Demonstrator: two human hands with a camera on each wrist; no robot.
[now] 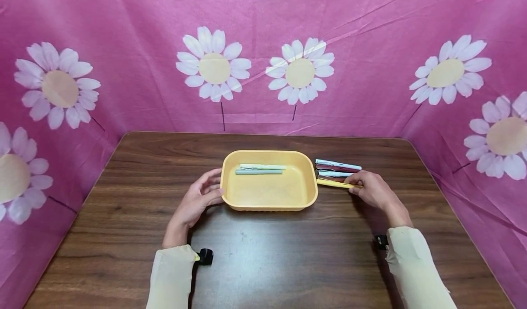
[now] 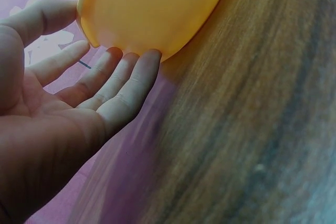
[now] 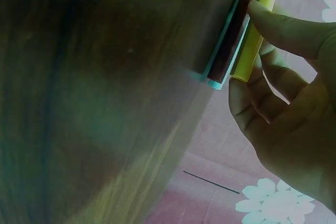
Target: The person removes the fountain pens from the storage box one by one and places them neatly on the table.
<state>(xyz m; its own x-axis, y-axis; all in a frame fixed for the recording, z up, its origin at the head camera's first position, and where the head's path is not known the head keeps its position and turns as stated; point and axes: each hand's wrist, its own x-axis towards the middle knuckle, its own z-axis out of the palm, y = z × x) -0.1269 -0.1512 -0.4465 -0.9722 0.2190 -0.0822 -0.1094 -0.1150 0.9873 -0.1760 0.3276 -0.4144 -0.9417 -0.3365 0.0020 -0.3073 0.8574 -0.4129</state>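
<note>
A yellow plastic tray (image 1: 267, 207) stands on the table with two capped pens inside, a pale green pen (image 1: 263, 167) and a grey-green pen (image 1: 258, 172). My left hand (image 1: 201, 198) holds the tray's left end, thumb at the rim and fingertips against the outer wall (image 2: 131, 30). Right of the tray, my right hand (image 1: 372, 188) pinches the end of a yellow pen (image 1: 332, 183) between thumb and fingers. Beside that pen lie a light blue pen (image 1: 337, 164), another light blue pen (image 1: 335, 174) and dark red pens (image 1: 335, 168), partly hidden by their neighbours.
The brown wooden table (image 1: 288, 258) ends at a back edge behind the tray. Pink cloth (image 1: 255, 7) with large white daisies hangs around the back and sides. A small black camera (image 1: 204, 256) is worn on the left wrist, another black device (image 1: 381, 242) on the right.
</note>
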